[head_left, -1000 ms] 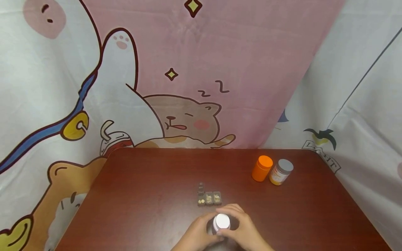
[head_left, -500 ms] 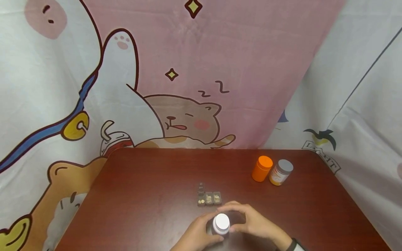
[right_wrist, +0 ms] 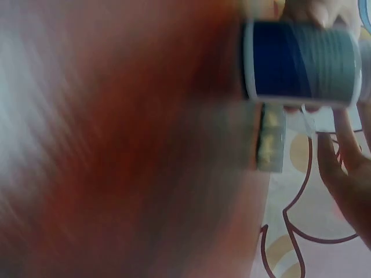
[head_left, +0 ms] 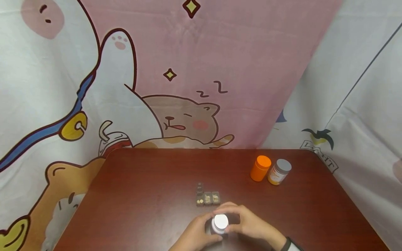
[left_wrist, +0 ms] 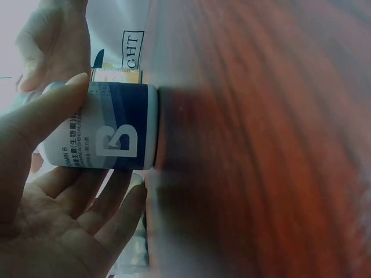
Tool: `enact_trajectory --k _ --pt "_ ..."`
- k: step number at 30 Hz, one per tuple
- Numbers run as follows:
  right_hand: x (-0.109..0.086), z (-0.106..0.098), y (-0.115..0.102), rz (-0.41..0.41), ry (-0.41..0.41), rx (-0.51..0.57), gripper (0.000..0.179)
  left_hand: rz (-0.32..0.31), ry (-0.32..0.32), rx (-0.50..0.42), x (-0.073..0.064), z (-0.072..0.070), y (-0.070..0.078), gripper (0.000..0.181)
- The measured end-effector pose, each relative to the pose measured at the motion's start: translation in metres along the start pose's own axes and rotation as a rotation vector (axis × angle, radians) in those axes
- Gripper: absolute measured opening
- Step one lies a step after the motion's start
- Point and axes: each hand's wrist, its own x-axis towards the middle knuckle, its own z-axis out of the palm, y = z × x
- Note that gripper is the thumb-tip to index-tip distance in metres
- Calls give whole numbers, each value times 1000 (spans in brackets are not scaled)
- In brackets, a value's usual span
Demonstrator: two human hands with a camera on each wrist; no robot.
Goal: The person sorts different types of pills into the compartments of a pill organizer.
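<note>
A white vitamin bottle [left_wrist: 119, 128] with a blue-and-grey label marked "B" stands upright near the front of the table. My left hand [head_left: 196, 233] grips its body, thumb on one side and fingers on the other. My right hand [head_left: 249, 221] reaches round the white cap [head_left: 221, 221], its thumb at the near right side and fingers at the far side. Just beyond the hands lies a small grey see-through pill organizer [head_left: 207, 199]. Its left compartment has the lid [head_left: 199, 187] flipped back, and pale tablets [head_left: 200, 201] show inside. The two compartments beside it have their lids down, with pale contents.
An orange bottle [head_left: 260, 168] and a grey-capped bottle [head_left: 279, 172] with a white-and-yellow label stand together at the back right of the dark red table [head_left: 144, 195]. A cartoon-printed curtain [head_left: 251, 69] hangs behind and around the table.
My right hand has turned outward at the cap, its thumb shifting from the front to the right side and its wrist coming into view. The left hand and bottle stay nearly in place.
</note>
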Motion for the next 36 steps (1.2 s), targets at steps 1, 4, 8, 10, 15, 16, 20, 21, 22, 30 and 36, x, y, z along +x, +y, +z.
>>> enact_trajectory --k 1,4,8,10,15,16,20,21,22,30,36 --pt "-1 3 0 -2 35 -15 47 -3 -3 3 0 0 0 67" --pt "-3 12 0 -53 139 -79 48 12 -10 4 1 0 -1 66" --pt "-4 22 -2 -137 269 -231 51 39 -7 -12 2 1 -1 64" --pt "-4 27 -5 -126 323 -303 51 42 -1 -22 2 1 -2 63" --pt "-4 33 -10 -63 395 -412 48 35 10 -36 1 1 -3 61" --pt "-4 33 -11 -61 389 -418 49 34 12 -32 1 2 -3 61" --pt "-6 24 -14 -69 298 -341 58 22 4 -14 1 1 -3 63" --pt "-6 20 -16 -76 261 -289 60 17 2 -8 1 1 -2 63" --pt "-5 15 -17 -78 219 -235 60 18 1 -4 2 1 -2 62" --pt "1 -8 12 -36 -48 28 49 -6 -2 -6 1 -1 0 61" --pt "3 -3 3 -7 -8 5 45 -8 12 -2 1 -1 0 57"
